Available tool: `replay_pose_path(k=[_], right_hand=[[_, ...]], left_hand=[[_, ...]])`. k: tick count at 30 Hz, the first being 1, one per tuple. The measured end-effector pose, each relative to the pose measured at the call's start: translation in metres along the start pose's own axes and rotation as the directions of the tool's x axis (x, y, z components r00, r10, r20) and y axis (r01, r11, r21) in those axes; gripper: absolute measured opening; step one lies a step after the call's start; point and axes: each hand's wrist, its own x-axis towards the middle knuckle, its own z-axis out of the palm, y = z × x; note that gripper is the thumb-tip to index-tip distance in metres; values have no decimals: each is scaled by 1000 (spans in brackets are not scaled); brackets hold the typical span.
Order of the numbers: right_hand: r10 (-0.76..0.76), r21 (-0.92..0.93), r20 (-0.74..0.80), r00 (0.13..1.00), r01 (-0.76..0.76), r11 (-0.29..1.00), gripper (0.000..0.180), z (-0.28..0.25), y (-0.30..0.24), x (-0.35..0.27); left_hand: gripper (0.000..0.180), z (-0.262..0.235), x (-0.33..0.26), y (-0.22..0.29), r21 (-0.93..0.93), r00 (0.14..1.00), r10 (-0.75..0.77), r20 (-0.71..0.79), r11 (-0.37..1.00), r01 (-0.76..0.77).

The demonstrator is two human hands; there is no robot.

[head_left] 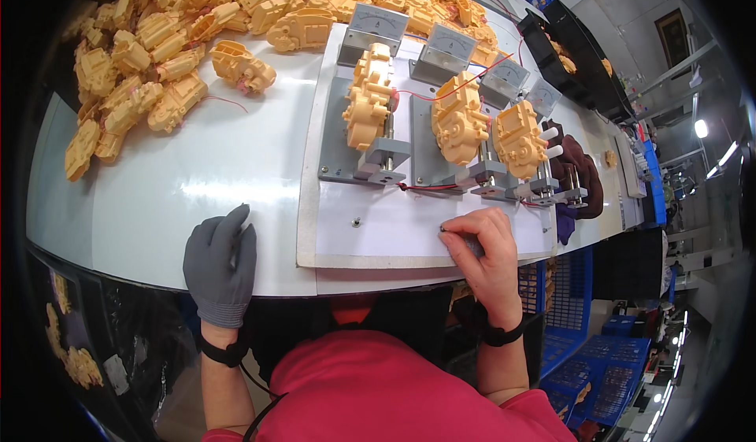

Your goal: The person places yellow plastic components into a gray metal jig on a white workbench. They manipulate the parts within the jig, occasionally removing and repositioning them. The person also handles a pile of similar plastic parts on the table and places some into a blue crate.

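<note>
My left hand [221, 262], in a grey glove, rests at the table's front edge, left of the white board [409, 241]. Its fingers are loosely bent, thumb apart, and nothing shows in them. My bare right hand [487, 255] lies over the board's front part, thumb and forefinger pinched at a tiny dark thing too small to name. Beyond it, three yellow plastic gear housings [370, 99], [460, 123], [520, 141] stand in grey metal fixtures. A red wire [449, 92] runs above them. A small metal piece [356, 222] sits on the board between my hands.
Analog panel meters [376, 23] stand behind the fixtures. Many yellow housings [150, 64] are heaped at the far left and back; one housing [241, 68] lies apart. Dark cloth [583, 166] lies right of the board. Blue crates [602, 371] stand at the lower right.
</note>
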Motion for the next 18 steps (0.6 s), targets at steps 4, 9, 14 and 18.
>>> replay_pose_path(k=[4, 9, 14, 18], right_hand=[[14, 0, -10, 1000, -14, 1000, 16, 1, 0, -1], [12, -2, 0, 1000, -12, 1000, 16, 1, 3, -1], [23, 22, -20, 1000, -23, 999, 15, 3, 6, -5], [9, 21, -27, 1000, -9, 1000, 14, 3, 3, -3]], left_hand=[[31, 1, -1, -1, 3, 1000, 12, -6, 1000, -12], [32, -4, -1, 3, -320, 994, -100, 43, 941, 109], [35, -17, 27, 50, -335, 977, 184, 106, 932, -140], [36, 0, 46, 69, -262, 922, 307, 236, 934, -244]])
